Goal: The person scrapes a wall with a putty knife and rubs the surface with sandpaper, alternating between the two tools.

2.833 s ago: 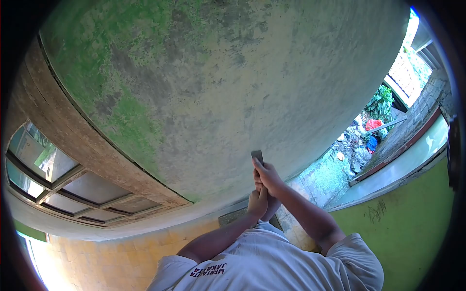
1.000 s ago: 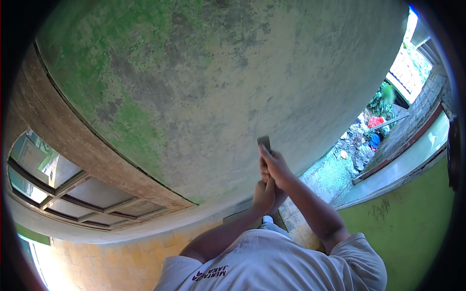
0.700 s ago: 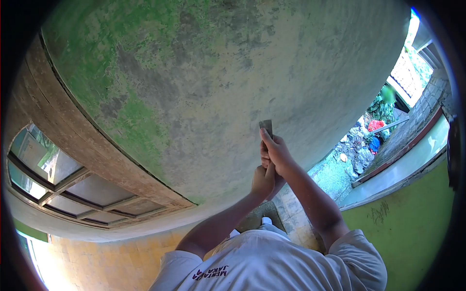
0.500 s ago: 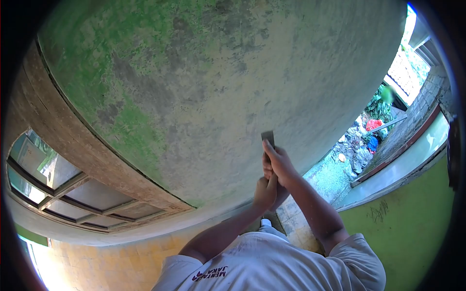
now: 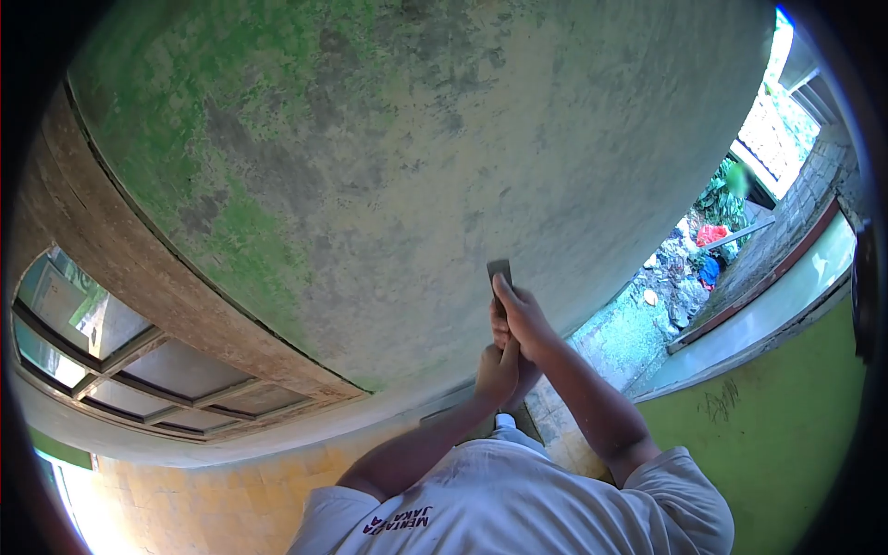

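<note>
A flat, dark-bladed scraper points up against the patchy wall, where green paint gives way to grey and whitish plaster. My right hand is wrapped round it, with the thumb laid along it just below the blade. Just beneath, my left hand closes round the lower end, its fingers partly hidden behind the right hand. Most of the handle is covered by my hands. Whether the blade edge touches the wall is hard to tell.
At left is a worn wooden frame with glass panes. A green wall stands at right, near an opening onto rubble and plants. Yellowish floor tiles lie below.
Both hands and the scraper have shifted slightly left and down along the wall, toward my body. The grip looks the same.
</note>
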Motion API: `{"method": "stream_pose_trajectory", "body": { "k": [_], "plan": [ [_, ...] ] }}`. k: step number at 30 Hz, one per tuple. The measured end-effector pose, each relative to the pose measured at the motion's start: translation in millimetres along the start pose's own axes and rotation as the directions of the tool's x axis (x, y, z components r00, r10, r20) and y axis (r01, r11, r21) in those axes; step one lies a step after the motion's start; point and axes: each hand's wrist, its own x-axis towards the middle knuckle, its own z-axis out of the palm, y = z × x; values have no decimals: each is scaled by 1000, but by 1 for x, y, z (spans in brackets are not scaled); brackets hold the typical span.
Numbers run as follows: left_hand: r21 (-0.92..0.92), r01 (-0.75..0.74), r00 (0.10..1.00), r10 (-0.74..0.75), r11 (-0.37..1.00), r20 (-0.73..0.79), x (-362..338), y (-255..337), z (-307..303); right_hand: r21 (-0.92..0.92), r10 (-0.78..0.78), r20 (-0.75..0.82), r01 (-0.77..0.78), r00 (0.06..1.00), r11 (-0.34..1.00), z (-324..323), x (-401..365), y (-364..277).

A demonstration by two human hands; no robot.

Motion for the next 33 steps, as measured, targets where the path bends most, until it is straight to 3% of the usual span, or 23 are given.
{"method": "stream_pose_trajectory", "body": {
  "k": [2,3,5,6,7,10,12,14,17,18,19,21,24,27,28,29,31,32,33],
  "plan": [
    [27,35,997,-33,999,-68,-18,-14,6,2,30,6,-30,1000,1000,-4,-1,15],
    [-10,114,993,-114,993,6,-15,-37,8,-3,92,0,-92,996,996,-5,0,19],
    [29,24,999,-23,999,-34,3,-39,5,-9,152,-4,-152,988,988,1,6,9],
    [71,-60,996,64,996,-63,16,-33,1,-2,64,5,-64,998,998,11,15,-11],
    [20,46,998,-47,999,36,25,17,-18,7,-24,12,24,1000,1000,16,19,-22],
    [106,71,993,-80,992,83,24,18,-18,16,-36,-5,36,999,999,9,13,-25],
    [91,64,997,-68,994,36,13,-2,-7,17,-49,-5,49,999,999,6,5,-13],
    [86,46,999,-45,995,-8,-4,-25,2,23,35,-4,-35,999,999,0,0,9],
    [108,170,985,-165,980,-47,-16,-48,6,29,117,-11,-117,993,993,-8,4,34],
    [103,141,990,-137,985,-41,-6,-50,5,38,153,6,-153,988,987,-9,5,35],
    [96,114,993,-111,989,-34,3,-48,3,-44,36,-21,-37,999,998,-3,12,22],
    [140,-73,997,76,987,-18,33,9,-19,13,-79,-2,79,997,997,21,14,-33],
    [77,-78,997,78,994,2,41,46,-28,12,-178,29,178,984,984,30,8,-64],
    [99,-130,990,134,987,-37,21,19,-17,15,-109,29,109,994,994,24,-2,-40],
    [42,34,998,-31,999,-59,10,3,-11,11,-56,20,55,998,998,20,-5,-26],
    [69,97,995,-96,993,-16,-4,0,-10,11,-59,22,59,998,998,13,-6,-5],
    [52,139,990,-140,989,7,-22,-35,-2,19,97,0,-97,995,995,-2,-3,32],
    [37,183,982,-185,982,33,-20,-51,3,12,98,3,-98,995,995,-1,1,31],
    [76,139,989,-135,987,-60,-13,-64,8,16,101,-28,-100,995,995,-1,5,27]
  ]
}}
